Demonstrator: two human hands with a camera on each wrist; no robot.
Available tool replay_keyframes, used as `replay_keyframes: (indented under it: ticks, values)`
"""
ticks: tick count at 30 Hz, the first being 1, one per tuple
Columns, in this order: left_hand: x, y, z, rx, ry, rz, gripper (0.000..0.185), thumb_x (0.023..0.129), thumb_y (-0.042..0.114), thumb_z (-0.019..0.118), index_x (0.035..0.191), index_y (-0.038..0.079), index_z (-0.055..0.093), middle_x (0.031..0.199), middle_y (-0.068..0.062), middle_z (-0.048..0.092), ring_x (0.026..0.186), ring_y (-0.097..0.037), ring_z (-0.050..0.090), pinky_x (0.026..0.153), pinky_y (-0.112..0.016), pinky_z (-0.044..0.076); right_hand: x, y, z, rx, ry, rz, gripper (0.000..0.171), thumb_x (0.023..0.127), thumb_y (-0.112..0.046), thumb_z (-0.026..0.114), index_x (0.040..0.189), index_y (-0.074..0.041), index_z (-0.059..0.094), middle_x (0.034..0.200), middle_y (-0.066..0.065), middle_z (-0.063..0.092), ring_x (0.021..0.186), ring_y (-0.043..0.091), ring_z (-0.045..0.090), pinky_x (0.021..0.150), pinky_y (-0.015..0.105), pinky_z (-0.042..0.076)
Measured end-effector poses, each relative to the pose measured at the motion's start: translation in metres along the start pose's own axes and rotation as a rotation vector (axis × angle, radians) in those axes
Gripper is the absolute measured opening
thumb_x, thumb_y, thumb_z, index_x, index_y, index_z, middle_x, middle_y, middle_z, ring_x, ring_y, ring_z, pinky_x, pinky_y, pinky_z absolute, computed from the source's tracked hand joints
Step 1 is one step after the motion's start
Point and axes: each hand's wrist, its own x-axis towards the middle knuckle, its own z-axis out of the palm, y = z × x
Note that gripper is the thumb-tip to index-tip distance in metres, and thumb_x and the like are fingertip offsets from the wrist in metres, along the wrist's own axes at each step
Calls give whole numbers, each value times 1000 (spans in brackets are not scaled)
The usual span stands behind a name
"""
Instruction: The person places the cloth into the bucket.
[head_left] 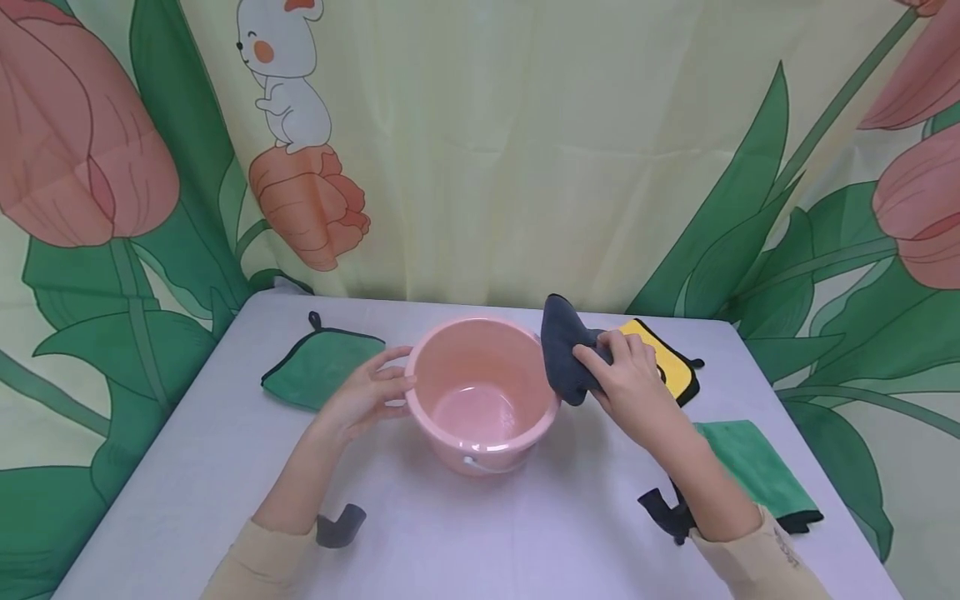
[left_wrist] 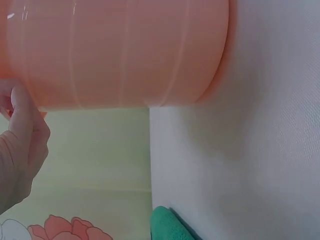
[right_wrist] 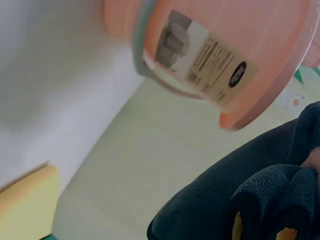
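A pink bucket point(head_left: 480, 450) stands upright in the middle of the table, its inside visible from above. At its left rim is my left hand point(head_left: 371, 393), fingers bent at the edge and holding it; the left wrist view shows that hand point(left_wrist: 25, 145) beside the bucket's ribbed wall point(left_wrist: 125, 55). My right hand point(head_left: 626, 375) grips a dark grey cloth point(head_left: 562, 350), bunched, just outside the bucket's right rim. Close by in the right wrist view, the cloth point(right_wrist: 220, 185) hangs in folds with bits of yellow showing, below the labelled bucket side point(right_wrist: 210, 60).
A green cloth point(head_left: 318, 367) with black edging lies left of the bucket. To the right lie a yellow cloth point(head_left: 678, 375) and another green cloth point(head_left: 757, 467), partly behind the right forearm. A printed curtain point(head_left: 480, 167) hangs behind the white table point(head_left: 450, 550).
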Motion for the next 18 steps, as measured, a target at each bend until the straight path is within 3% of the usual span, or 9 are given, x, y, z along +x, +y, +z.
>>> replay_keyframes:
  ticks: [7, 18]
  values:
    - [1, 1, 0, 36, -10, 20, 59, 87, 11, 61, 139, 12, 33, 120, -24, 52, 95, -27, 58, 81, -38, 52, 20, -18, 6, -2, 23, -129, 52, 64, -1, 80, 109, -13, 58, 100, 19, 49, 84, 32, 41, 69, 42, 37]
    - [-1, 1, 1, 73, 31, -21, 58, 87, 15, 61, 138, 15, 34, 125, -22, 50, 106, -34, 54, 82, -38, 51, 41, -47, 17, 31, -106, -206, 52, 69, -11, 79, 114, -20, 55, 107, 13, 47, 98, 31, 42, 83, 45, 39]
